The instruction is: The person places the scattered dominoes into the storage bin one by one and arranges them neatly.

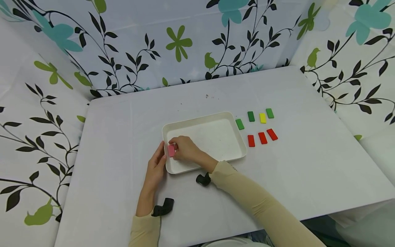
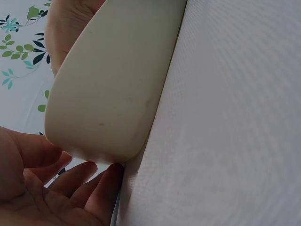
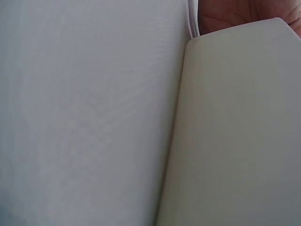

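Note:
A shallow white tray [image 1: 213,137] stands on the white-covered table. My right hand [image 1: 186,149] reaches over its front rim and pinches a small pink block [image 1: 171,151] at the tray's left end. Outside that end, my left hand [image 1: 156,168] touches the wall, its fingertips against the outer side. The left wrist view shows this hand [image 2: 61,188] with its fingers loosely bent under the tray's end wall [image 2: 103,94]. From the right wrist, the tray's side [image 3: 235,122] covers most of the hand work, leaving part of a palm [image 3: 240,14] visible.
Right of the tray lie several green blocks [image 1: 251,116], a yellow block [image 1: 262,118] and three red blocks [image 1: 262,138]. Black wrist cameras [image 1: 165,207] sit near both wrists. Patterned curtains [image 1: 179,44] border the table's back and sides.

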`<state>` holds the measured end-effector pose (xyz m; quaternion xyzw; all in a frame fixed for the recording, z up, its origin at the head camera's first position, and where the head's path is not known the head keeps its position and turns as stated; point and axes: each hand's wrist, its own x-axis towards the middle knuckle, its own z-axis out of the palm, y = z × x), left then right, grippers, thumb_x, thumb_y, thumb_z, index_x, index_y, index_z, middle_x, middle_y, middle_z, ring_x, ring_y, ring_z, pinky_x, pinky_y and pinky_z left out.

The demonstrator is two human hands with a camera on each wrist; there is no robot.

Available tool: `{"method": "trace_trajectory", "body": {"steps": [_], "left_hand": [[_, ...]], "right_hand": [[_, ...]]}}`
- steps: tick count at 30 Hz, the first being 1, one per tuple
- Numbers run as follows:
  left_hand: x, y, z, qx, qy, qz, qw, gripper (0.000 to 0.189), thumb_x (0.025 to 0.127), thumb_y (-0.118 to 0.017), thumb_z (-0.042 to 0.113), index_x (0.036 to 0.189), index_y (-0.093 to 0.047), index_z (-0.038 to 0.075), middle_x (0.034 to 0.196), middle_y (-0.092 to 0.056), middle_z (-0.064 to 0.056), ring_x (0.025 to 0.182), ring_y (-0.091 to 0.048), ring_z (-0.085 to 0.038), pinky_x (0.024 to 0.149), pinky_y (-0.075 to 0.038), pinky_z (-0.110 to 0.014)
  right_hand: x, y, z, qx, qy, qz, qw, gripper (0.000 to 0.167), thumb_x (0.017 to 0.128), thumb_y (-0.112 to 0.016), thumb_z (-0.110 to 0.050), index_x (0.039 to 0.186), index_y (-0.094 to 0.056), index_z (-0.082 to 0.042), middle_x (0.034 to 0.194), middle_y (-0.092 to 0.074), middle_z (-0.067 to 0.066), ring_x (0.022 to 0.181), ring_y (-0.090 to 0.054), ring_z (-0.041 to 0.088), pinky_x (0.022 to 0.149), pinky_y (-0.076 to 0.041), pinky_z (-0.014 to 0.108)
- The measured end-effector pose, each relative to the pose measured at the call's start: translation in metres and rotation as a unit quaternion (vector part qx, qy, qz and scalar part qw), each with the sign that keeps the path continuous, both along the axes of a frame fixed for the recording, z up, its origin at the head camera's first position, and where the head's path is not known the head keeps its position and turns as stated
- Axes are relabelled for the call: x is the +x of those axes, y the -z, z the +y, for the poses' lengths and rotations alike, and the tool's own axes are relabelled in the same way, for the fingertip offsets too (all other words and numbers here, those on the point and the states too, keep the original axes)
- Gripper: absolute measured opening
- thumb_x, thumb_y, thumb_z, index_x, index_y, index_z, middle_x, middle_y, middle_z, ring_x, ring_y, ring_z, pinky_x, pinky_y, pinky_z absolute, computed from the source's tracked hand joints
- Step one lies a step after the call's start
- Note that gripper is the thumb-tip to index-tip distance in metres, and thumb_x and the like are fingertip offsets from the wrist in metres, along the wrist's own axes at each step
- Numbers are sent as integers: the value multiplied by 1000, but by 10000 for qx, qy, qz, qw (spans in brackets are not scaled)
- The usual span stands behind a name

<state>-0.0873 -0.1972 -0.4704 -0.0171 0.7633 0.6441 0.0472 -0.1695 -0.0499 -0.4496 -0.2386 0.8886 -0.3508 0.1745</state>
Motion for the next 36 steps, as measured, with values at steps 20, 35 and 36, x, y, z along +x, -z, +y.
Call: {"method": "trace_trajectory", "body": {"steps": [20, 35, 36], "left_hand": [[0, -1, 1, -142, 2, -147, 9998, 54, 104, -38, 5, 156, -23, 12, 163, -22, -5, 150, -19, -18, 116, -27, -18], [3, -1, 3, -112, -78, -237, 9996, 54, 105, -38, 6, 156, -23, 16, 162, -23, 0, 150, -20, -13, 108, -28, -6], [2, -1, 3, -105, -71, -234, 9996, 54, 105, -37, 6, 156, -23, 16, 162, -23, 0, 150, -20, -13, 109, -28, -6]], "right_hand": [[-1, -10, 24, -503, 2, -202, 9985, 57, 77, -80, -4, 130, -59, -3, 98, -64, 9, 78, -61, 9, 71, -47, 16], [-2, -45, 195, -1064, 757, 220, 9912, 56, 81, -79, -7, 133, -58, -5, 112, -62, 19, 94, -62, 23, 73, -48, 28], [-3, -46, 209, -1026, 853, 199, 9909, 57, 81, -78, -6, 134, -57, -5, 114, -61, 20, 96, -61, 25, 73, -48, 29]]}}
